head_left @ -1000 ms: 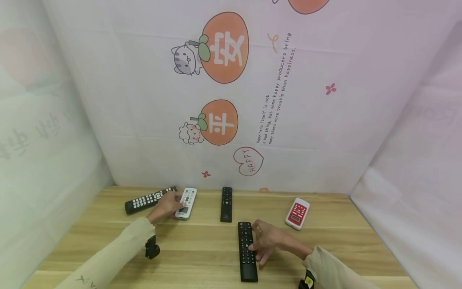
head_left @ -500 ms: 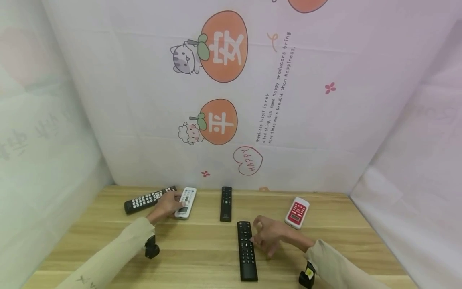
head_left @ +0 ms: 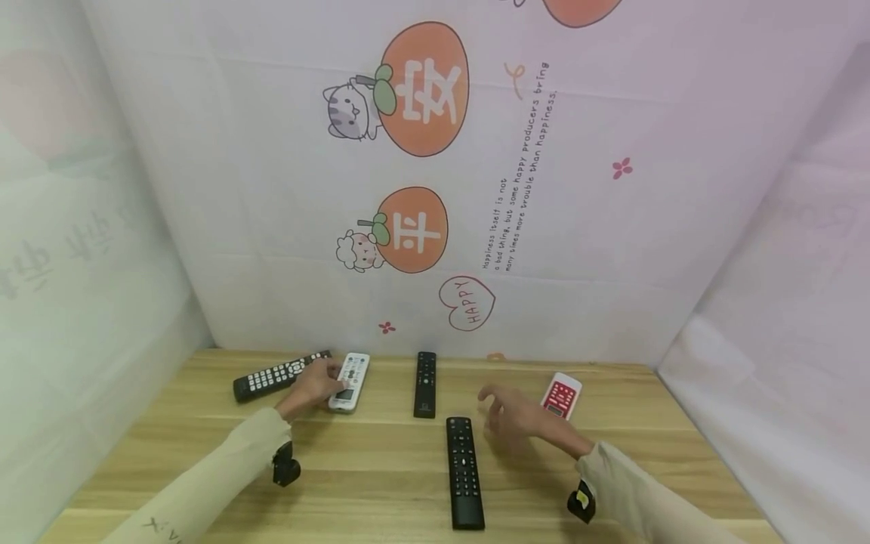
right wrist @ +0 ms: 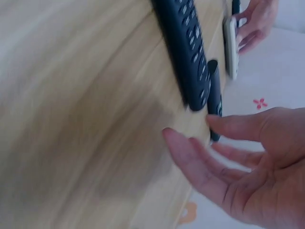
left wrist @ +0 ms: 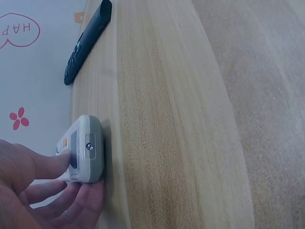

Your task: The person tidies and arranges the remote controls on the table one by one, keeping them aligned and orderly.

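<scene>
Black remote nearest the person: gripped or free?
Free: that black remote lies face up on the table, and the right hand is apart from it in the head and right wrist views.

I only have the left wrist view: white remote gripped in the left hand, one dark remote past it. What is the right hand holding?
Observer: Nothing; the right wrist view shows the right hand with thumb and fingers apart, no object between them.
Operator: Is anything to the left of the left hand?
Observer: Yes, a black remote with white buttons lies slanted there in the head view.
Operator: Any other remote I'm missing?
Observer: A long black remote lies on the table, lowest of the remotes in the head view.
</scene>
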{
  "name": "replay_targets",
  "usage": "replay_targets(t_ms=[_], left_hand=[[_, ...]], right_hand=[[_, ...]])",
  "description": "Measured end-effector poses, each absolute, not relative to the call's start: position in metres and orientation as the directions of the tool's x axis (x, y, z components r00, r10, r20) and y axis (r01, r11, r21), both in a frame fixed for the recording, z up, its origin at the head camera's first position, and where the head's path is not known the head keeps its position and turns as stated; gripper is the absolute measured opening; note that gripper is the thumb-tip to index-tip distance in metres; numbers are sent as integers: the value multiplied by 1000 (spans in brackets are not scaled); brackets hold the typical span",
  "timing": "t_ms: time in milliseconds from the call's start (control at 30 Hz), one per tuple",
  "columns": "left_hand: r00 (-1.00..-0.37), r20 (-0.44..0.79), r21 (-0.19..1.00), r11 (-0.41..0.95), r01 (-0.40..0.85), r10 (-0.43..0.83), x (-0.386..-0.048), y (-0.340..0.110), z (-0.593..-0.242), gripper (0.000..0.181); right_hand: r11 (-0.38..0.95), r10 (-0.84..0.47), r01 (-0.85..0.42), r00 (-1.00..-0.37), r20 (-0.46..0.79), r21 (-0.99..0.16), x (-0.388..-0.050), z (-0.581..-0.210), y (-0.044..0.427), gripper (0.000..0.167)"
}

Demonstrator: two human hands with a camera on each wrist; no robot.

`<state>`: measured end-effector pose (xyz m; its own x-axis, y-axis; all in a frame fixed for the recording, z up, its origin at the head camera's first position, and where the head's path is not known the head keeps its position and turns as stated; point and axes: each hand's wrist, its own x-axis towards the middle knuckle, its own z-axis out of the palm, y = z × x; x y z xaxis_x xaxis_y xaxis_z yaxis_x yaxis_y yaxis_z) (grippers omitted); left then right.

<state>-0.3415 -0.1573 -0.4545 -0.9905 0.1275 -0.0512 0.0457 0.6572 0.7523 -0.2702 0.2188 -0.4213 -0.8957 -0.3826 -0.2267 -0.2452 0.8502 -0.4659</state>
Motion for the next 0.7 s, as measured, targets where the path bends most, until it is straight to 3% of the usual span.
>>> replay_targets(t_ms=[33,200,400,567,700], left_hand=[[-991,-46,750,659,51,129,-342,-158,-455,46],[-991,-38,750,659,55,127,-343,-158,-456,49],[-989,-13,760,644,85,147,-346,-156,-456,50],[-990,-10,760,645,84,141,-346,-156,-457,51],[-990,-25,767,638,71,140,-344,-159,-457,52]], right_hand=[[771,-365,-209,-919,-147,-602,-273,-422,222,50],[719,-496,-399,-868,-18,-569,-290,-425,236,40],[674,-592,-581,-794,136,-457,-308,-425,253,39],[705,-615,-636,-769,176,-314,-317,-426,263,49],[734,-603,-626,-779,170,-265,-319,-427,272,55]])
